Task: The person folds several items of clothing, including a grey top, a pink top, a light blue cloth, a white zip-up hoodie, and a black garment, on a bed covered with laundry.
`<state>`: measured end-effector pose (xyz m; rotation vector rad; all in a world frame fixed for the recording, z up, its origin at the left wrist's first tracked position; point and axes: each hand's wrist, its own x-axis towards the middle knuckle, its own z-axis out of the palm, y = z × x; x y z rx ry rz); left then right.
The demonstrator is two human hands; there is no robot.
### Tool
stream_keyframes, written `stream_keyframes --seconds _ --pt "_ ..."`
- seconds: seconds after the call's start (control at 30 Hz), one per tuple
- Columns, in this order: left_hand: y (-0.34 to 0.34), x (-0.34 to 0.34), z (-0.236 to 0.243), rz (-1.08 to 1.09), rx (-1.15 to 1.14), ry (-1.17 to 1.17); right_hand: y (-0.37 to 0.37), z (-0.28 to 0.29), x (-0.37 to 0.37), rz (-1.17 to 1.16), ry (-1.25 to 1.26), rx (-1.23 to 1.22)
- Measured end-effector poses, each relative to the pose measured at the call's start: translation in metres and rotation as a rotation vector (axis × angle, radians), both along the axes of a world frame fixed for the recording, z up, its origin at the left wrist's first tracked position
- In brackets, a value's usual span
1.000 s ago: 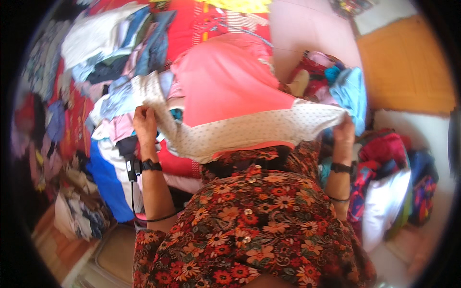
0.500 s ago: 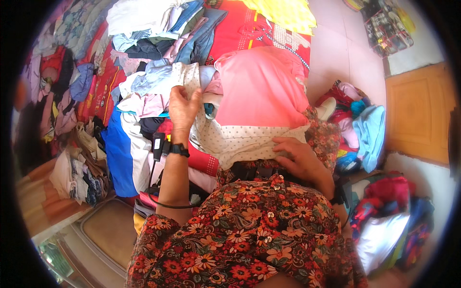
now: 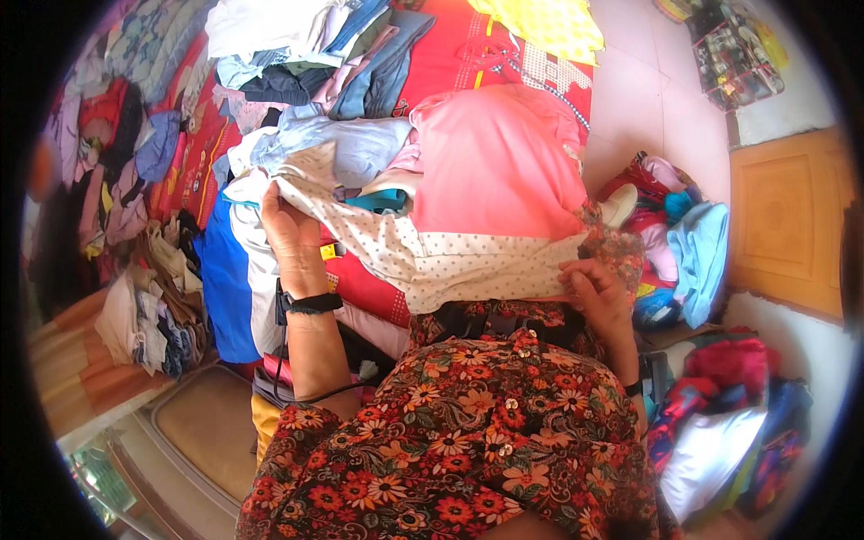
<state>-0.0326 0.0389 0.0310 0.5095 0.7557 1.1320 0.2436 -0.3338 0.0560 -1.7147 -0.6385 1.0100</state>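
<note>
A cream cloth with grey polka dots [image 3: 468, 265] lies stretched across my lap, along the lower edge of a coral-pink cloth [image 3: 495, 175]. Whether the two are one garment, I cannot tell. My left hand [image 3: 292, 225] pinches the dotted cloth's far-left end and pulls it out to the side. At the opposite end, my right hand [image 3: 598, 292] has its fingers curled on the cloth's right edge. Light blue clothing [image 3: 373, 148] lies just beyond the dotted cloth, with a teal piece [image 3: 382, 200] showing below it.
A stack of folded clothes [image 3: 279, 40] rises at the back left, beside a red patterned cloth [image 3: 450, 58] and a yellow checked cloth [image 3: 549, 27]. Clothing heaps [image 3: 697, 243] lie at right near a wooden door [image 3: 792, 216]. A blue-and-white cloth [image 3: 229, 288] hangs at left.
My left hand has moved left and slightly down, drawing the dotted cloth's end out sideways. My right hand has slid right to the cloth's edge, its fingers now more curled.
</note>
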Motion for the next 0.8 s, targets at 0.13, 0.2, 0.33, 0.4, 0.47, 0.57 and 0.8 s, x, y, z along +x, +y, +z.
stream_keyframes --seconds 0.13,0.2,0.33,0.4,0.47,0.57,0.8 --pt "-0.037 0.044 0.05 -0.05 0.219 0.008 0.0 0.002 0.006 -0.108 -0.071 0.05" --pt "-0.077 0.069 0.061 -0.19 0.452 0.169 -0.002 0.004 0.011 -0.147 -0.117 0.067" --pt "-0.15 0.099 0.056 -0.717 0.829 0.366 -0.012 0.008 0.017 -0.251 -0.067 0.132" --pt "-0.158 0.095 0.047 -0.947 1.124 0.481 -0.016 0.01 0.019 -0.242 -0.069 0.151" --pt "-0.157 0.08 0.039 -1.132 1.217 0.671 -0.019 0.012 0.018 -0.225 -0.07 0.107" --pt "-0.146 0.047 0.03 -1.156 1.372 0.874 -0.019 0.014 0.016 0.148 -0.649 -0.044" --pt "-0.146 0.011 -0.006 -1.02 1.586 1.192 0.01 -0.039 0.02 0.539 -0.974 -0.103"
